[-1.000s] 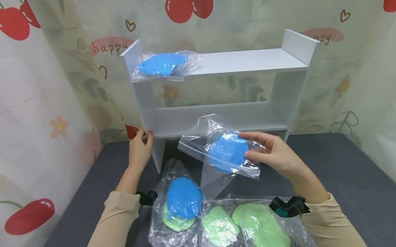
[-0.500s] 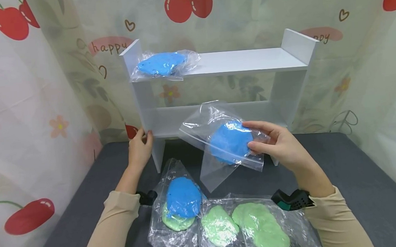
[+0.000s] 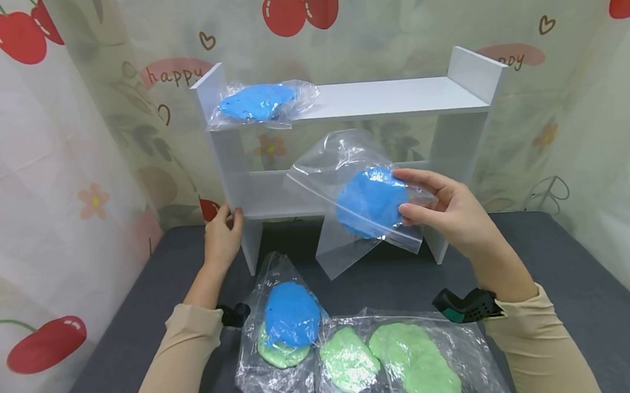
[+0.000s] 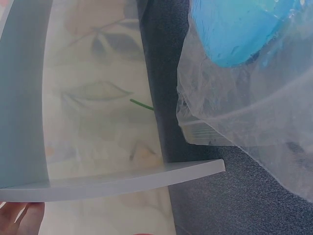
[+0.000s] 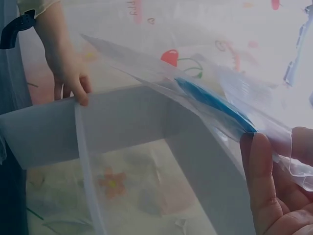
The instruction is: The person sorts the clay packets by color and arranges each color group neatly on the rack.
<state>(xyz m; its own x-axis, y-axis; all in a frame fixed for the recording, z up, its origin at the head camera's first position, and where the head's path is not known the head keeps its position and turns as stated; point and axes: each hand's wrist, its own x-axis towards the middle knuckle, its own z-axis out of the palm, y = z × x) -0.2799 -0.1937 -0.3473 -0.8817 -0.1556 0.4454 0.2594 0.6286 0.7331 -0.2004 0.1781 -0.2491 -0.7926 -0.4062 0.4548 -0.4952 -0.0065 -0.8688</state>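
Observation:
My right hand point(image 3: 455, 213) pinches the right edge of a clear zip bag point(image 3: 340, 157) with a flat blue slime-like lump point(image 3: 372, 203) inside. The bag is raised in front of the middle opening of a white two-tier shelf point(image 3: 396, 97). In the right wrist view the bag is seen nearly edge-on, between thumb and fingers point(image 5: 261, 171). My left hand point(image 3: 222, 237) holds the shelf's left side panel near the lower board, its fingertips on the panel edge. Only a few of its fingers point(image 4: 32, 218) show in the left wrist view. Another bagged blue lump point(image 3: 257, 102) lies on the top board's left.
On the dark table point(image 3: 519, 254), a bagged blue lump point(image 3: 292, 314) overlaps a green one point(image 3: 280, 353). Two more green lumps in clear bags, one left point(image 3: 350, 360) and one right point(image 3: 417, 361), lie at the front. A cherry-print curtain point(image 3: 390, 24) encloses the back and sides.
My right hand has lifted the bag with the blue lump up and slightly right, from low before the shelf to the middle opening's height. The left hand stays on the side panel.

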